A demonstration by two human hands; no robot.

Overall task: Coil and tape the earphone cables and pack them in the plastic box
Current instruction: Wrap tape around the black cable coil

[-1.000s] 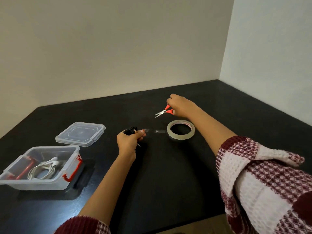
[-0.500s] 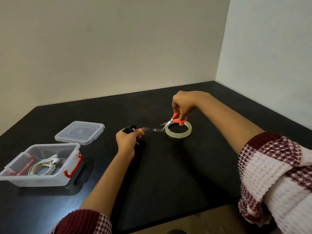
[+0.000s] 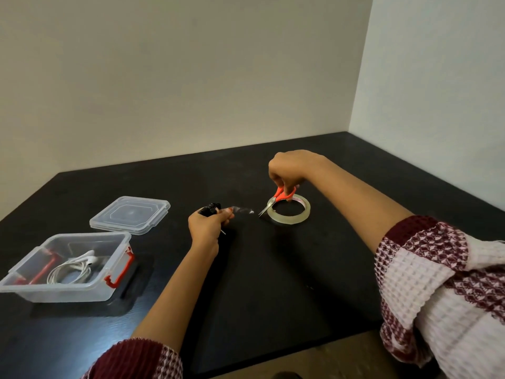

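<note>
Black coiled earphone cable (image 3: pixel 210 209) gripped in left hand (image 3: pixel 206 228) above black table (image 3: pixel 273 283), with a short strip of clear tape (image 3: pixel 242 210) sticking out rightward. Orange-handled scissors (image 3: pixel 277 199) grasped in right hand (image 3: pixel 289 169), blades closed, tips just beside the strip's free end. Tape roll (image 3: pixel 290 212) flat below scissors. Far left: open plastic box (image 3: pixel 68 266) holding 1 white earphone coil (image 3: pixel 75 270); lid (image 3: pixel 130 214) behind it.

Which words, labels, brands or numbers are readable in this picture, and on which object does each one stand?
No text can be read.
Tape roll: reddish print on the inner core near the scissors, too small and blurred to read.
Plastic box, its lid, white earphones: no lettering visible.
</note>
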